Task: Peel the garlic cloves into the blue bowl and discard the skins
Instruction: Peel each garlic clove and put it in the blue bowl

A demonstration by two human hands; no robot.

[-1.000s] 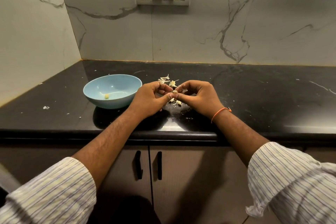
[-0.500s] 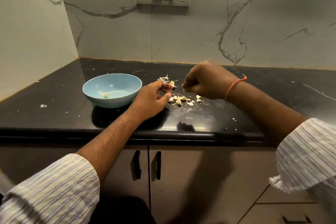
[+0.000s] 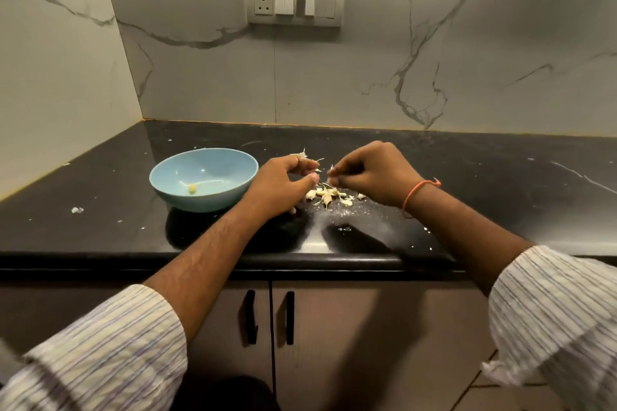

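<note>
A black stone countertop [image 3: 467, 183] is running along a corner of white marble-look wall tiles [image 3: 200, 77], and small white flecks are lying scattered on its dark surface. A switch panel with one socket [image 3: 293, 4] is sitting on the back wall. Under the counter, two brown cabinet doors with black handles [image 3: 269, 317] are showing.

A blue bowl [image 3: 203, 178] is standing on the countertop, left of the hands. One peeled garlic clove [image 3: 192, 189] is lying alone inside it, near the front wall.

A small heap of unpeeled garlic cloves [image 3: 325, 193] is lying on the counter between the two hands, with loose skins [image 3: 302, 154] behind the left hand.

The left hand [image 3: 278, 185] is curling its fingers and pinching a small piece between thumb and fingertips; whether it is a clove or a skin, I cannot tell. The right hand [image 3: 370, 173], wearing an orange thread [image 3: 417, 192] on the wrist, is also curled, and its fingertips are pinching a thin pale scrap of skin [image 3: 332, 170]. The two hands are near but not touching. Striped sleeves [image 3: 110, 347] are covering both forearms.
</note>
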